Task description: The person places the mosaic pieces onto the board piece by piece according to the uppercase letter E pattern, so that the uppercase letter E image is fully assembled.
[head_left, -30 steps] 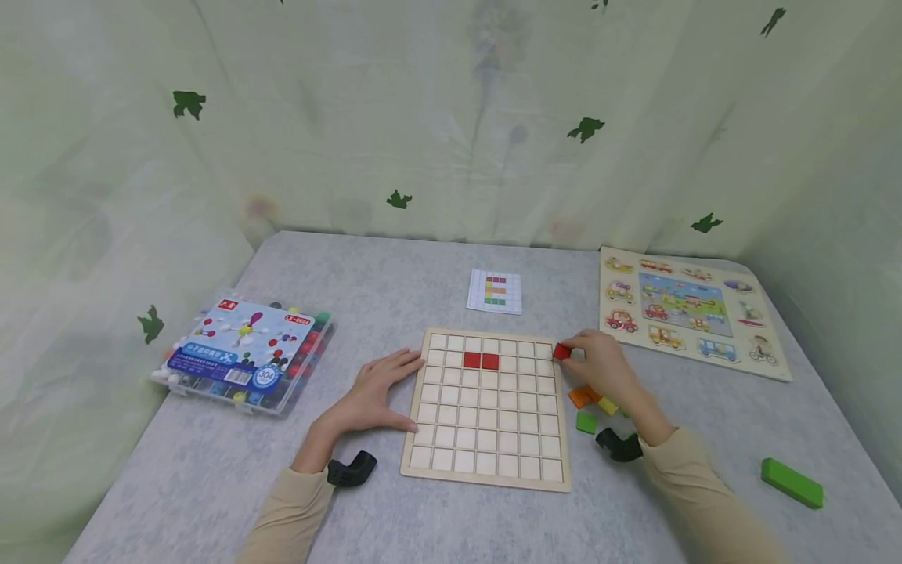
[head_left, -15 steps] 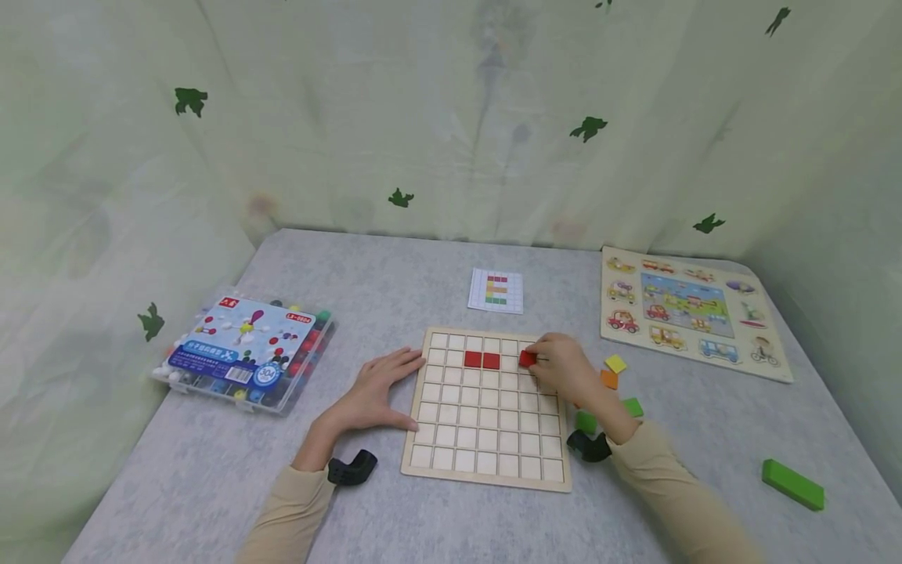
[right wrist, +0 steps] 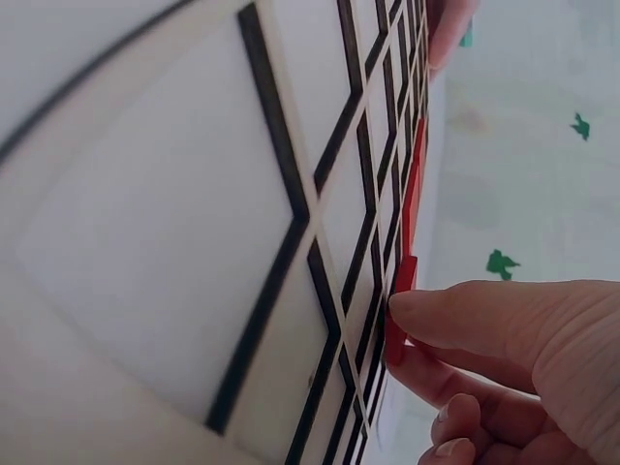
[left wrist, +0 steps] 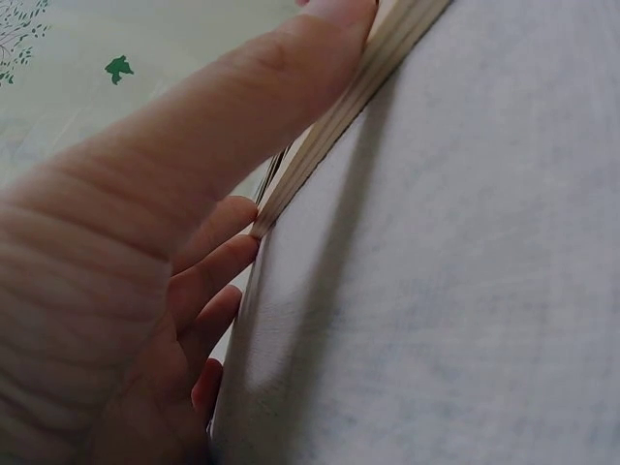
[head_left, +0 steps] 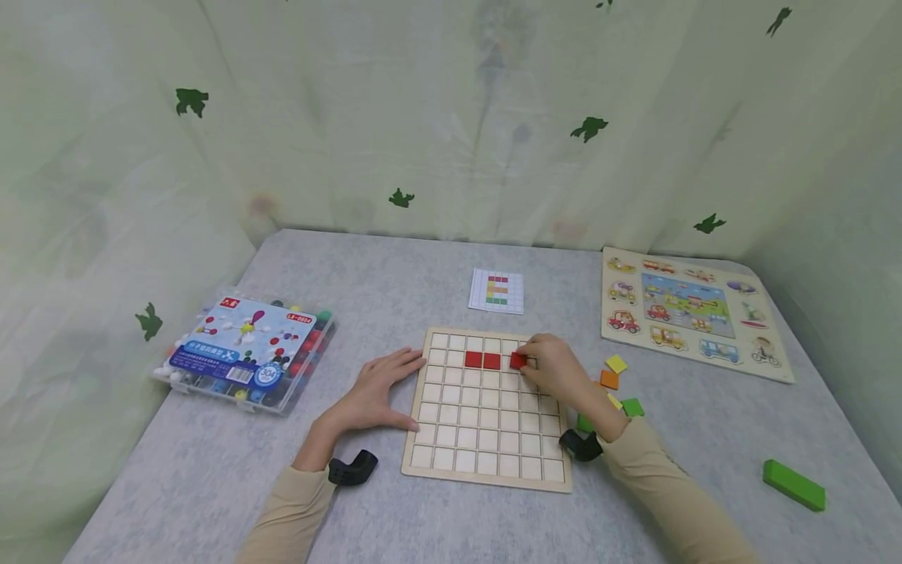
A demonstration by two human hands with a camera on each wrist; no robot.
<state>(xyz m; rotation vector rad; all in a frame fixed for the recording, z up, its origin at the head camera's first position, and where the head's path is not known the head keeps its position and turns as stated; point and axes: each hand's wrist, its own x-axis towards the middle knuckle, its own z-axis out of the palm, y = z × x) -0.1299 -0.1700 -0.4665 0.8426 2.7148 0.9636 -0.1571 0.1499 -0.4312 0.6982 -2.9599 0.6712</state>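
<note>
A wooden grid board (head_left: 479, 474) lies in the middle of the table. Two red square tiles (head_left: 482, 360) sit side by side in its second row. My right hand (head_left: 557, 368) pinches another red tile (head_left: 517, 360) between thumb and forefinger, just right of those two. In the right wrist view this held red tile (right wrist: 400, 320) is tilted over the grid. My left hand (head_left: 373, 392) is spread along the board's left edge, thumb and fingertips touching it. The left wrist view shows the thumb (left wrist: 242, 107) against the board's side (left wrist: 334, 116).
Several loose tiles, among them an orange tile (head_left: 609, 380) and a green tile (head_left: 633, 407), lie right of the board. Behind it is a pattern card (head_left: 496, 292). Around are a boxed model set (head_left: 243, 352), a picture puzzle (head_left: 694, 313) and a green block (head_left: 794, 486).
My right hand has carried the red tile leftward from the board's right edge to over the second row. The loose tiles beside the board are more exposed. My left hand stays put.
</note>
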